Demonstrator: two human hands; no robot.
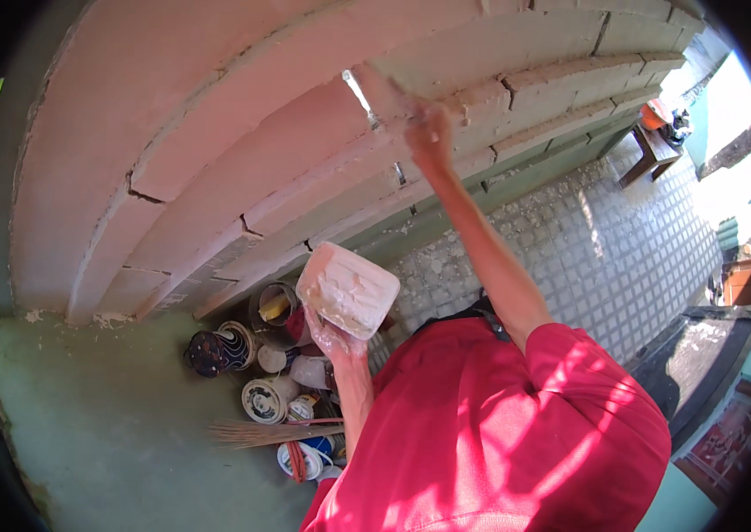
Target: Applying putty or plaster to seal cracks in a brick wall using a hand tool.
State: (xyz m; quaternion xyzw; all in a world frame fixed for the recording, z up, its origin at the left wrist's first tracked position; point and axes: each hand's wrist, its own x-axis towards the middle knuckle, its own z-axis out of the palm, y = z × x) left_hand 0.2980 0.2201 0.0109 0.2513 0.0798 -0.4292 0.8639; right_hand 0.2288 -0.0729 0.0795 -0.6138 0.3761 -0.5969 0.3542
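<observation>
My right hand [429, 135] is raised to the pale, stepped wall [296, 80], closed on a blurred flat spreading tool [389, 87], close to a bright slot in the wall. Cracks and joints run along the ledges. My left hand [336, 341], smeared with pale paste, holds up a shallow rectangular tray [349, 288] coated with pinkish-white paste, beneath and left of the right hand.
Below the wall are several buckets and tins [265, 399], a straw broom [251, 434] and an orange cable [296, 461]. A tiled floor [588, 248] runs right toward a wooden bench [650, 151] with items on it. A dark slab [686, 381] stands lower right.
</observation>
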